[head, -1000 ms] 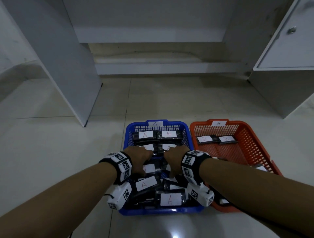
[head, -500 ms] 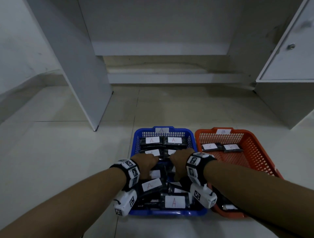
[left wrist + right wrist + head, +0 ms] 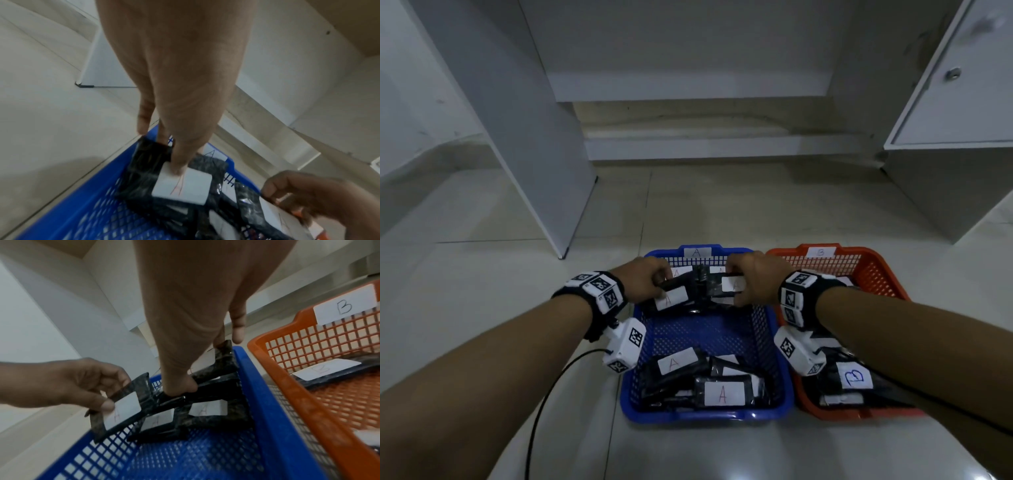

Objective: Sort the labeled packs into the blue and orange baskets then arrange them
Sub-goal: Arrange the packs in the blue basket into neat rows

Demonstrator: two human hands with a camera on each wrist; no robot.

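Observation:
The blue basket (image 3: 705, 416) marked A holds black packs with white A labels. Several lie heaped at its near end (image 3: 722, 394), and others are stacked at the far end. My left hand (image 3: 650, 284) pinches one A pack (image 3: 671, 298) at the far left, thumb on its label (image 3: 183, 185). My right hand (image 3: 750, 281) grips another A pack (image 3: 732, 284) at the far right, tilted up on edge (image 3: 222, 363) over a flat A pack (image 3: 207, 408). The orange basket (image 3: 859, 253) marked B holds B packs (image 3: 858, 377) at its near end and one at its far end (image 3: 324, 369).
Both baskets stand side by side on a tiled floor (image 3: 482, 308). A white cabinet panel (image 3: 534, 137) rises at the left, a white cabinet with a knob (image 3: 945, 188) at the right, and a low step (image 3: 722, 147) behind. A black cable (image 3: 544, 394) hangs from my left wrist.
Both hands moved from the middle of the blue basket to its far end, each carrying an A pack. The basket's middle now shows bare mesh.

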